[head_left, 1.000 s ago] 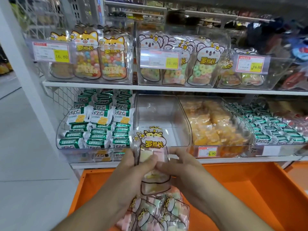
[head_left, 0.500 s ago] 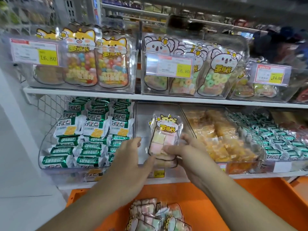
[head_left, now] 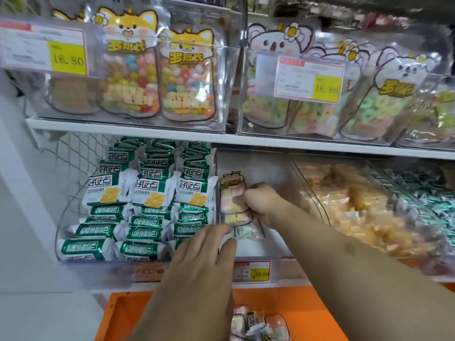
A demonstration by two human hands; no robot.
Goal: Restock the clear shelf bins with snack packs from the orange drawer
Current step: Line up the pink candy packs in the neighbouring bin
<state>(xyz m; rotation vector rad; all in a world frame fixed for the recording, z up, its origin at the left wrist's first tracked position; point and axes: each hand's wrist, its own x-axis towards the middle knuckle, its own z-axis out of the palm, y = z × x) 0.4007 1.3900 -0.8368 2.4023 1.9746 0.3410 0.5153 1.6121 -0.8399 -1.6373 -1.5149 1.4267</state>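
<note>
Two shelf tiers carry clear bins; the orange drawer juts below. One clear bin on the lower tier holds one marshmallow pack, standing upright, pinched by the right hand. One left hand hovers at the bin's front, fingers relaxed, holding nothing.

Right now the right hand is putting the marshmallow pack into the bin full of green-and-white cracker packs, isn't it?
Not quite. In the head view the right hand holds the marshmallow pack inside the nearly empty clear bin, just right of the green-and-white cracker packs.
</note>
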